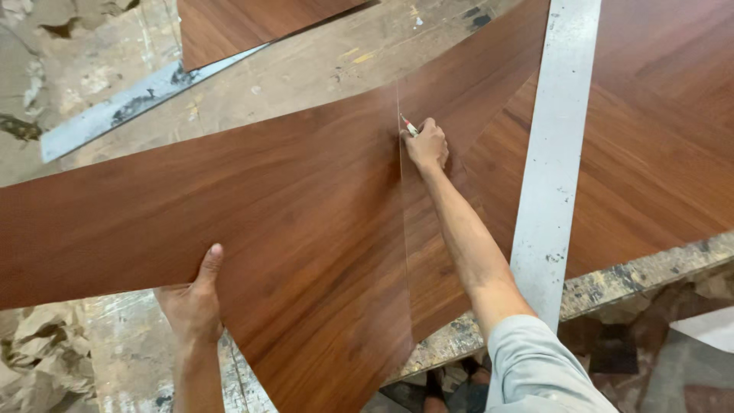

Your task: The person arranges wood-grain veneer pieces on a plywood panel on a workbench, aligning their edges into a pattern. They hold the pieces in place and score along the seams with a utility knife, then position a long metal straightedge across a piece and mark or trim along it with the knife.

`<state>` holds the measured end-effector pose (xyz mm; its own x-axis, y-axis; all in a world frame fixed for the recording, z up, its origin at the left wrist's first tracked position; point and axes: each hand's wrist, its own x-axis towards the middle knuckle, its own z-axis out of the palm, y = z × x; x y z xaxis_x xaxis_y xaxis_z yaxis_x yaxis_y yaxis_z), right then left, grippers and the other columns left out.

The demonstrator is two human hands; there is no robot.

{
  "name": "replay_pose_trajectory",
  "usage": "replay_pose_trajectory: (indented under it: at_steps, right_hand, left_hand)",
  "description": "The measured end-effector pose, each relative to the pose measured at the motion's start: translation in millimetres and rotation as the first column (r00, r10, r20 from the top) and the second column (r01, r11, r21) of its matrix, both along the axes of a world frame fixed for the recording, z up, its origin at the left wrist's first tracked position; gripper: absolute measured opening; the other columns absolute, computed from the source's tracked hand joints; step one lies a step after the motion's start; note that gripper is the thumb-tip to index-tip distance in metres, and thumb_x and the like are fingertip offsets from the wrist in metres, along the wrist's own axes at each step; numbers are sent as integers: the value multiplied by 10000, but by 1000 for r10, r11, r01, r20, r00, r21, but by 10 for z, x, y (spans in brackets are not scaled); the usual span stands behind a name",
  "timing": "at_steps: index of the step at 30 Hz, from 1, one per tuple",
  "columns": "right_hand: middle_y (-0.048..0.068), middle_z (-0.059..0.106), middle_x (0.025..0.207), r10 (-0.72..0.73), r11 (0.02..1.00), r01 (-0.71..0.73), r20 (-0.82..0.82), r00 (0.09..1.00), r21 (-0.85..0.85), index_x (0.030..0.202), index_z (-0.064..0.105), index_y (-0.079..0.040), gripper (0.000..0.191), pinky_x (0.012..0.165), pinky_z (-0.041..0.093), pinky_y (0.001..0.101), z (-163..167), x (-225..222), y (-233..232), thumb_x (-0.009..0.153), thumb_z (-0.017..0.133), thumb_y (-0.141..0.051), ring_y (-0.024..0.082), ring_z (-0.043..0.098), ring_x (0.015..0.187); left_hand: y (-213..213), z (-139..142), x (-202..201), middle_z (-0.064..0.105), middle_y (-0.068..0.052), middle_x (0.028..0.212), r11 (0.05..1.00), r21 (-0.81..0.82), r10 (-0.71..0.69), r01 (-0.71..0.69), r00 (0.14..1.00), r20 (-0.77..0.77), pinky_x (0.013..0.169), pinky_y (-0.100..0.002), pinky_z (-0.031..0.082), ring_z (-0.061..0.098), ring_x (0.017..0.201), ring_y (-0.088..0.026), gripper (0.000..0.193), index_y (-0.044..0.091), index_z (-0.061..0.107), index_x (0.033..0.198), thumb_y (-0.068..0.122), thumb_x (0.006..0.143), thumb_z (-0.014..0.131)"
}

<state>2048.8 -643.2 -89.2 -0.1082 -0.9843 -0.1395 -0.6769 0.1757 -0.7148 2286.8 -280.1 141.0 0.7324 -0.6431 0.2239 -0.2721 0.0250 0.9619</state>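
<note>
A large reddish-brown wood-grain laminate sheet [252,206] lies across the worktable, its left part lifted and bent along a thin scored line running from top to bottom. My left hand [193,300] grips that lifted part at its lower edge, thumb on top. My right hand [426,144] is stretched out to the top of the scored line, closed around a small red-and-white cutter [409,125] whose tip touches the sheet there.
A long metal straightedge [554,153] lies on the sheet right of my arm. A second metal strip [122,107] and another laminate piece [237,23] lie at the back left. The worn table edge [634,275] runs at lower right; crumpled paper [38,352] lies lower left.
</note>
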Motion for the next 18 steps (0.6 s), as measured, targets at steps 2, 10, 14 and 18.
replay_pose_trajectory:
  at_steps: [2, 10, 14, 18]
  right_hand:
    - [156, 717, 1106, 16, 998, -17, 11, 1000, 58, 1071, 644, -101, 475, 863, 545, 521, 66, 51, -66, 816, 795, -473, 386, 690, 1034]
    - [216, 723, 1047, 20, 998, -18, -35, 999, 65, 1084, 657, -78, 521, 853, 537, 538, 62, 34, -159, 880, 736, -550, 438, 688, 1011]
    - [153, 753, 922, 64, 986, -77, 93, 994, 149, 1048, 703, -130, 353, 837, 553, 487, -11, -37, -355, 822, 723, -400, 348, 727, 937]
    - [112, 750, 799, 177, 982, -191, 352, 919, 6, 958, 750, -65, 277, 806, 558, 417, 163, -638, 161, 915, 677, -329, 259, 758, 824]
  left_hand:
    - [-85, 201, -251, 653, -93, 1332, 999, 40, 0, -1, 1000, 20, 1056, -334, 523, 631, 1185, -184, 515, -22, 569, 1393, 60, 932, 784]
    - [-412, 864, -1155, 698, -145, 1224, 982, 190, -55, -2, 955, 291, 988, -339, 541, 662, 1103, -229, 376, -32, 632, 1288, 125, 975, 771]
    - [-474, 1017, -1157, 679, -130, 1276, 922, 281, 237, -266, 962, 133, 871, -335, 552, 660, 1061, -219, 648, -2, 512, 1424, 205, 888, 812]
    - [5, 1247, -470, 575, -186, 1384, 790, 459, 310, -406, 911, 273, 1012, -351, 506, 580, 1168, -243, 846, -28, 336, 1508, 379, 920, 787]
